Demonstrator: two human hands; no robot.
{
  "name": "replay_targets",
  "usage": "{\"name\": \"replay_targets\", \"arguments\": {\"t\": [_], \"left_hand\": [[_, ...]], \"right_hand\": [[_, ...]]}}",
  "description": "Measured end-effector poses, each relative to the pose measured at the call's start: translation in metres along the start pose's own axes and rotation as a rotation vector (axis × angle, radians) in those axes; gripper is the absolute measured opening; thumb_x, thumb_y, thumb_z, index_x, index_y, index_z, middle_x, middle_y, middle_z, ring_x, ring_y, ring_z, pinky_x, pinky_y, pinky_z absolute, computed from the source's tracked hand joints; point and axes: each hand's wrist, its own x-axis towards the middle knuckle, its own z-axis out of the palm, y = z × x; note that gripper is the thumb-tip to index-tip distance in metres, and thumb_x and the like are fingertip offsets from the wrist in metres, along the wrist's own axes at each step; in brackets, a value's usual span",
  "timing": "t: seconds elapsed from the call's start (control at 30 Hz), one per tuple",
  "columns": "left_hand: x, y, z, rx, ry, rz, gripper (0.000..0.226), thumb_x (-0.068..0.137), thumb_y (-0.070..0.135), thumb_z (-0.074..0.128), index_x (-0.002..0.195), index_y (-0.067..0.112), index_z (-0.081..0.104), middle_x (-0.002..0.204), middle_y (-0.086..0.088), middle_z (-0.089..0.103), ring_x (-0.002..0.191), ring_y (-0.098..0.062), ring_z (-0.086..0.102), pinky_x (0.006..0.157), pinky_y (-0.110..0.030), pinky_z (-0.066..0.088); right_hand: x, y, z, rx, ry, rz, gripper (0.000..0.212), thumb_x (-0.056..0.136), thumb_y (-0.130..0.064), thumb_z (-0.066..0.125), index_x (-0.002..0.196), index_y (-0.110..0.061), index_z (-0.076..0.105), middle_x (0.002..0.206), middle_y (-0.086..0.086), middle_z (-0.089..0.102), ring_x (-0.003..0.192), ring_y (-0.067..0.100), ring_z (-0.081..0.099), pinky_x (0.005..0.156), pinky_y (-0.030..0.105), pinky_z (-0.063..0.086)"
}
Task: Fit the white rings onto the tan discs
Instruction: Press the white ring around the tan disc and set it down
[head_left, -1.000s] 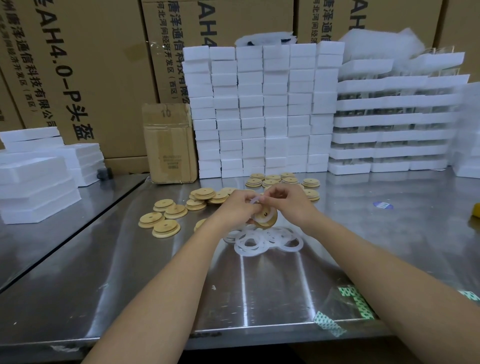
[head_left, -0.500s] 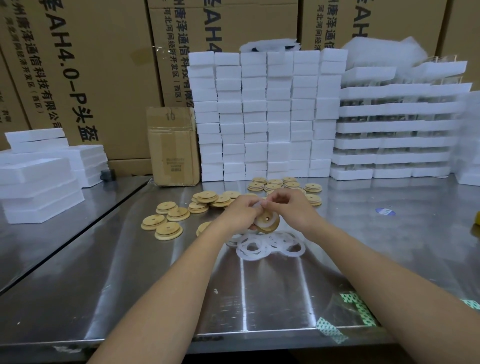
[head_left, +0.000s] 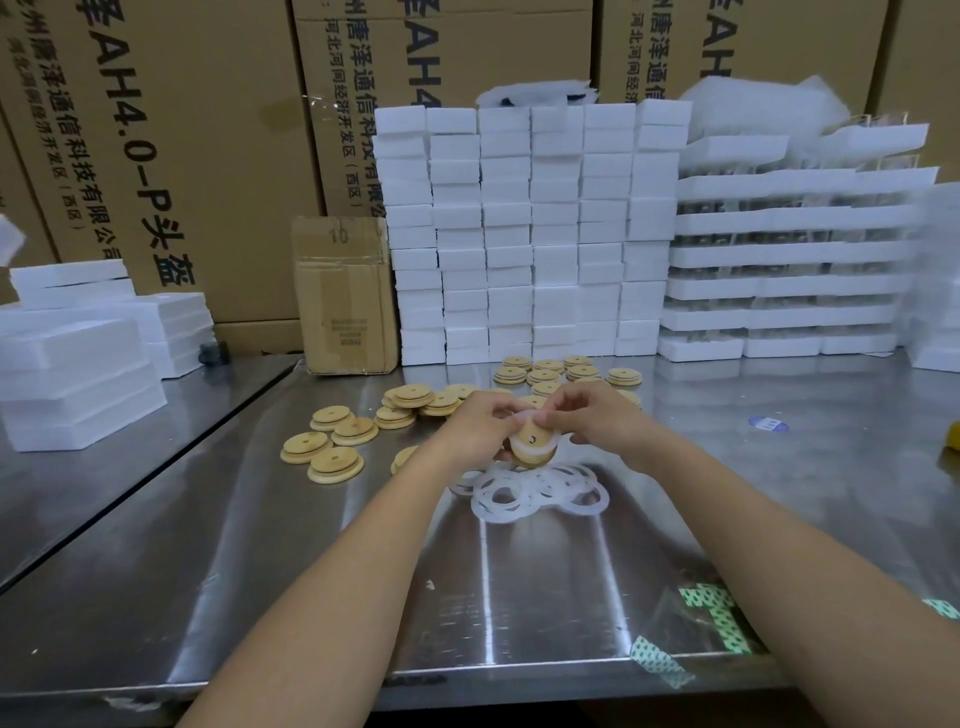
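A: What is held, and where?

B: One tan disc is gripped by the curled fingers of the left hand and kept raised above the middle of the table. A white ring, partly seated round the disc's rim, is pinched by the right hand.

A: And the remaining parts?

B: A heap of rings is seen on the table just beneath the hands. The other discs are spread toward the left and the far edge, before stacked foam blocks.
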Motion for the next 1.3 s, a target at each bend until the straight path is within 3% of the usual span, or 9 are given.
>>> {"name": "replay_targets", "arguments": {"t": [0.33,0.57,0.73,0.93,1.23,1.3], "left_hand": [[-0.001,0.001,-0.002,0.027,0.005,-0.008,0.019,0.110,0.021,0.061,0.120,0.017,0.077,0.111,-0.009,0.080,0.093,-0.016,0.072,0.079,-0.031,0.061],[-0.002,0.004,0.000,0.026,0.003,-0.007,0.021,0.108,0.019,0.065,0.125,0.015,0.077,0.115,-0.006,0.080,0.109,-0.022,0.075,0.081,-0.028,0.060],[-0.002,0.003,-0.001,0.060,0.008,0.006,0.021,0.107,0.023,0.066,0.124,0.019,0.078,0.116,-0.001,0.080,0.106,-0.019,0.074,0.083,-0.029,0.059],[-0.002,0.004,-0.002,0.066,-0.001,-0.006,0.024,0.107,0.021,0.066,0.129,0.022,0.076,0.122,0.002,0.079,0.112,-0.019,0.074,0.099,-0.040,0.062],[-0.003,0.003,-0.005,0.034,0.001,-0.021,0.025,0.107,0.014,0.065,0.127,0.020,0.077,0.120,0.002,0.079,0.111,-0.018,0.075,0.097,-0.037,0.063],[-0.003,0.004,-0.004,0.041,0.002,-0.017,0.025,0.107,0.014,0.065,0.127,0.020,0.077,0.120,0.002,0.079,0.110,-0.017,0.075,0.097,-0.035,0.063]], "right_hand": [[0.001,0.006,-0.001,0.001,-0.012,-0.005,0.017,0.089,-0.035,0.084,0.085,-0.021,0.074,0.086,-0.005,0.077,0.075,-0.002,0.067,0.075,0.027,0.048],[0.001,0.007,-0.013,0.010,-0.071,0.032,0.021,0.083,-0.034,0.090,0.071,-0.026,0.073,0.085,-0.004,0.077,0.074,-0.001,0.067,0.075,0.029,0.046],[-0.001,0.011,-0.018,0.063,-0.124,0.086,0.020,0.084,-0.035,0.089,0.081,-0.023,0.073,0.089,-0.003,0.077,0.084,0.003,0.071,0.079,0.029,0.046],[-0.002,0.012,-0.023,0.050,-0.154,0.143,0.024,0.079,-0.042,0.091,0.079,-0.027,0.072,0.101,-0.003,0.080,0.101,0.009,0.073,0.085,0.030,0.046],[0.000,0.015,-0.024,-0.037,-0.177,0.169,0.023,0.071,-0.042,0.095,0.073,-0.027,0.078,0.094,-0.002,0.080,0.100,0.010,0.075,0.086,0.027,0.050],[0.000,0.016,-0.025,-0.076,-0.186,0.173,0.026,0.071,-0.042,0.096,0.075,-0.023,0.079,0.090,0.000,0.079,0.091,0.009,0.072,0.085,0.027,0.051]]}}
